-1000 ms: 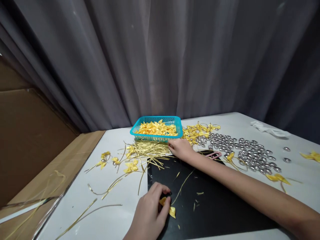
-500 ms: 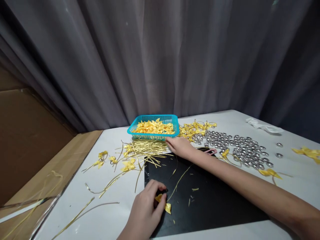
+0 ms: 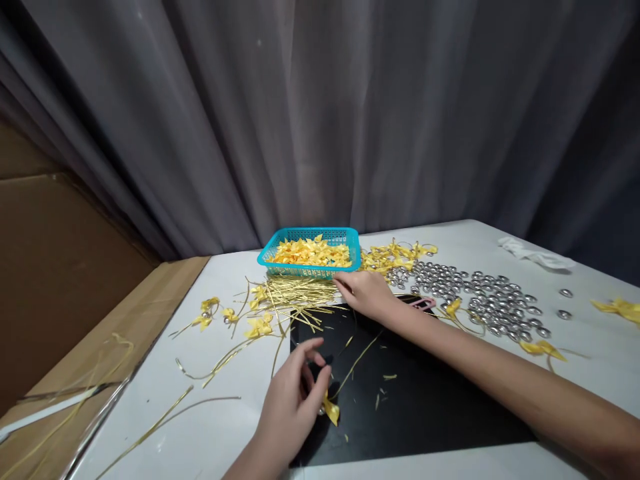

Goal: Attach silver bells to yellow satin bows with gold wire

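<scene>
Left grip [image 3: 325, 356] now wider open, empty, beside yellow ribbon [image 3: 331, 409]; right grip [image 3: 339, 283] near-closed at gold wires [image 3: 295, 291], hold unclear.

Your left hand [image 3: 291, 395], curled round flower [image 3: 331, 410] before, now opens, index finger lifted away from thumb; silver bead [image 3: 321, 411] now shows at flower. Your right hand [image 3: 371, 293] loosens from fist, fingers reaching farther forward.

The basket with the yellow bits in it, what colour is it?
Blue, best seen in the head view.

Gold strips [image 3: 295, 292] lie heaped, and a yellow bow [image 3: 331, 409] rests on the black mat [image 3: 425, 400]
</scene>
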Demonstrator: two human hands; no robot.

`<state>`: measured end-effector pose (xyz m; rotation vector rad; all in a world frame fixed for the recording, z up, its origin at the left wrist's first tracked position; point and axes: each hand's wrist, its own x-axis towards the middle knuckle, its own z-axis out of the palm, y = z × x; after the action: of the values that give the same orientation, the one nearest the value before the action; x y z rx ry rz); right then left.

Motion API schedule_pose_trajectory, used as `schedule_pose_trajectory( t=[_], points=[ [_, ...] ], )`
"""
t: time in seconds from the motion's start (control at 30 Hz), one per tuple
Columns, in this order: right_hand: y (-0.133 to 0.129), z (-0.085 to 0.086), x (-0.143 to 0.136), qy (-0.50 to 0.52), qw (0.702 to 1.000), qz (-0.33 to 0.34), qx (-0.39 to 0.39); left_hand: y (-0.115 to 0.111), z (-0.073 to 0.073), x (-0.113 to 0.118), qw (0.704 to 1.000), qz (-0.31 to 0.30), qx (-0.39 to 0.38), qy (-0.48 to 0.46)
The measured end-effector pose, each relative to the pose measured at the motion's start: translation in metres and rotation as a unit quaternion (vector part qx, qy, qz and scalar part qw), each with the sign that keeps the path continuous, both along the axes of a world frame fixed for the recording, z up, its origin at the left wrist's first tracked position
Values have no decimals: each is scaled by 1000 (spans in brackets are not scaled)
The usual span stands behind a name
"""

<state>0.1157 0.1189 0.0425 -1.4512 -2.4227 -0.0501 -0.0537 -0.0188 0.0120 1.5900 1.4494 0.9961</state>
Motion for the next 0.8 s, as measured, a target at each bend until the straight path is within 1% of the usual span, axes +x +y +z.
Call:
schedule_pose_trajectory(
  t=[0.07, 0.13, 0.17, 0.27, 0.4, 0.43, 0.47, 0.5, 0.57, 0.6, 0.67, 0.8],
  points=[
    [-16, 3, 6, 44, 999, 8, 27, 11, 8, 9, 993, 32, -29, -113],
    [-33, 2, 14, 93, 994, 17, 53, 23, 17, 22, 973, 47, -90, -206],
    [-42, 0, 19, 117, 991, 23, 65, 28, 21, 30, 963, 42, -113, -242],
    [-71, -13, 36, 184, 978, 43, 91, 35, 26, 51, 943, -1, -108, -316],
    [-102, -29, 58, 252, 961, 35, 104, 30, 21, 70, 922, -57, -116, -364],
    [-106, -31, 62, 275, 957, 31, 88, 28, 19, 73, 919, -62, -120, -371],
    [-109, -32, 65, 311, 949, 21, 53, 27, 17, 74, 917, -61, -123, -374],
    [-110, -32, 67, 356, 934, 5, 6, 25, 15, 76, 917, -56, -126, -375],
    [-109, -31, 70, 444, 891, -33, -94, 23, 12, 77, 917, -37, -142, -370],
    [-108, -30, 71, 475, 869, -51, -131, 21, 11, 77, 916, -29, -156, -368],
    [-105, -28, 73, 512, 839, -69, -172, 19, 10, 78, 909, -27, -187, -371],
    [-103, -26, 76, 553, 797, -86, -228, 13, 7, 84, 891, -51, -229, -389]
  ],
)
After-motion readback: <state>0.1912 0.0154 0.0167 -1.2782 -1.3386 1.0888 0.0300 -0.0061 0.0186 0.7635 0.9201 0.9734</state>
